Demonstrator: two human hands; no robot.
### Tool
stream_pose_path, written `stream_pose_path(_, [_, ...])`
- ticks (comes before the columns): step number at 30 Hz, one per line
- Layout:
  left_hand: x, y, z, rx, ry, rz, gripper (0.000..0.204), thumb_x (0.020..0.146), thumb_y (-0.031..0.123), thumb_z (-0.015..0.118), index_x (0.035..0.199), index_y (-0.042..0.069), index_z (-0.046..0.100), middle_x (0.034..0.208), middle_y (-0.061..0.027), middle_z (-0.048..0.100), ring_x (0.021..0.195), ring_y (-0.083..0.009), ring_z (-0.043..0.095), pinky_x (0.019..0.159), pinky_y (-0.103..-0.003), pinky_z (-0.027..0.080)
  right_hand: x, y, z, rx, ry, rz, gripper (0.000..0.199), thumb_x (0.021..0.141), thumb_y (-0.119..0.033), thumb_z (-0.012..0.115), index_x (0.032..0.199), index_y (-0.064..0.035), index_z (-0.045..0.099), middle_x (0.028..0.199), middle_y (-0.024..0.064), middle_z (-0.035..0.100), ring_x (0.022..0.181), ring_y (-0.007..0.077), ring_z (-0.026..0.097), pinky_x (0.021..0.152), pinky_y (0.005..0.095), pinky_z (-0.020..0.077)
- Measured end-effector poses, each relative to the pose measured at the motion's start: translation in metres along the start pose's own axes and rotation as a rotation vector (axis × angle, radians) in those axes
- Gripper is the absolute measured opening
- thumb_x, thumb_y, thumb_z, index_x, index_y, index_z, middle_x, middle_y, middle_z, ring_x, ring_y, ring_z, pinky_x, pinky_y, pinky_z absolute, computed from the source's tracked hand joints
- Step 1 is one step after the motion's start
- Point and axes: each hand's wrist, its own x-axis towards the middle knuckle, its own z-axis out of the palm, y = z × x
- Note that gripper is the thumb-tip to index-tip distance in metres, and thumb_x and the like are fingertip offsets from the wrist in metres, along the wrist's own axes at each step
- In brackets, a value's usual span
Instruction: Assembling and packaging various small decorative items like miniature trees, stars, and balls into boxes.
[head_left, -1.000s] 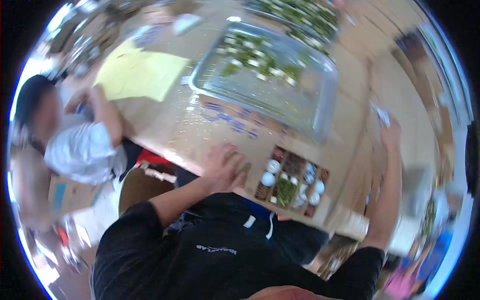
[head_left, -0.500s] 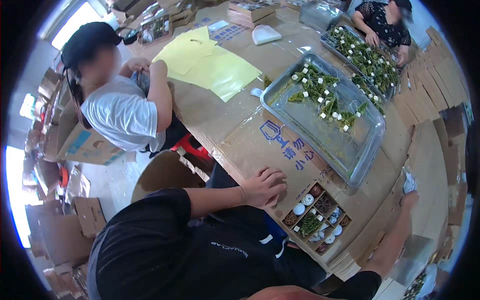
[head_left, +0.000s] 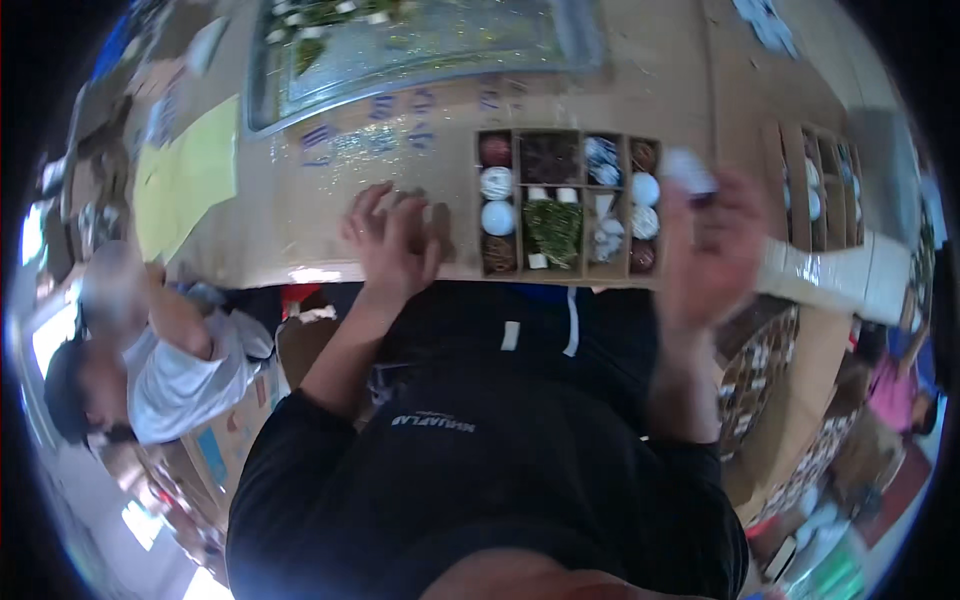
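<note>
A divided cardboard box (head_left: 580,190) stands at the table's front edge. Its compartments hold white and brown balls, a green moss-like piece (head_left: 552,232) with small white cubes, a dark brown dried-looking piece (head_left: 549,160) and blue-white patterned items. My left hand (head_left: 395,240) lies on the table left of the box, its fingers bent but apart, with nothing in them. Just beyond the box's right side is my right hand (head_left: 715,245), smeared by motion. Its fingers are closed on a small white item (head_left: 690,172) with a dark end, whose kind I cannot make out.
A clear plastic tray (head_left: 430,88) with green pieces lies beyond the box. Yellow sheets (head_left: 190,180) are at the left, near a person in a white shirt (head_left: 190,390). More divided boxes (head_left: 822,190) stand at the right. A pale blue crumpled thing (head_left: 765,25) lies far right.
The view has turned, so the box now appears straight ahead. My right hand has come from the far right to the box's right side with a small white item. My left hand remains on the table.
</note>
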Motion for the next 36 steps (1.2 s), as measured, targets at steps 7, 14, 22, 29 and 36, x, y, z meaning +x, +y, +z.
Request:
stream_pose_path(7, [0.0, 0.016, 0.012, 0.017, -0.079, 0.033, 0.038, 0.078, 0.022, 0.07, 0.114, 0.012, 0.064, 0.133, -0.0181, 0.047, 0.127, -0.0396, 0.04, 0.105, -0.051, 0.027, -0.062, 0.026, 0.003, -0.014, -0.233, 0.225, 0.023, 0.085, -0.006, 0.078, 0.103, -0.0017, 0.064, 0.081, 0.0089, 0.063, 0.07, 0.0173, 0.065, 0.063, 0.0289, 0.0532])
stream_pose_path(14, [-0.002, 0.018, 0.008, 0.019, -0.088, 0.02, 0.037, 0.079, 0.02, 0.07, 0.115, 0.013, 0.063, 0.134, -0.0181, 0.046, 0.127, -0.0395, 0.04, 0.105, -0.051, 0.026, -0.062, 0.025, 0.005, -0.247, -0.5, 0.187, 0.014, 0.088, -0.015, 0.072, 0.088, -0.0061, 0.061, 0.077, 0.009, 0.063, 0.063, 0.0276, 0.063, 0.057, 0.038, 0.0512])
stream_pose_path(22, [0.0, 0.015, 0.007, -0.001, -0.069, 0.025, 0.037, 0.079, 0.017, 0.07, 0.115, 0.011, 0.063, 0.131, -0.0186, 0.048, 0.127, -0.0373, 0.041, 0.106, -0.05, 0.027, -0.055, 0.019, 0.004, -0.487, -0.623, -0.027, 0.017, 0.094, -0.019, 0.063, 0.085, -0.0053, 0.058, 0.073, 0.0111, 0.062, 0.066, 0.0313, 0.066, 0.058, 0.0412, 0.0528])
stream_pose_path(29, [0.047, 0.086, -0.047, -0.452, -0.183, 0.349, 0.032, 0.078, 0.011, 0.07, 0.11, 0.004, 0.067, 0.125, -0.0146, 0.061, 0.109, -0.0331, 0.062, 0.095, -0.045, 0.046, -0.037, 0.02, 0.005, -0.286, -0.668, 0.29, 0.014, 0.089, -0.016, 0.065, 0.089, -0.005, 0.056, 0.076, 0.0164, 0.066, 0.069, 0.0389, 0.066, 0.062, 0.0485, 0.0523])
stream_pose_path(36, [0.051, 0.111, 0.022, -0.314, -0.466, 0.306, 0.056, 0.079, 0.011, 0.071, 0.131, 0.0, 0.057, 0.133, -0.0151, 0.06, 0.128, -0.0315, 0.055, 0.109, -0.044, 0.044, -0.023, 0.02, 0.013, -0.458, -0.826, 0.27, 0.01, 0.086, -0.012, 0.06, 0.092, -0.0036, 0.058, 0.073, 0.0189, 0.067, 0.072, 0.0399, 0.068, 0.063, 0.0488, 0.055])
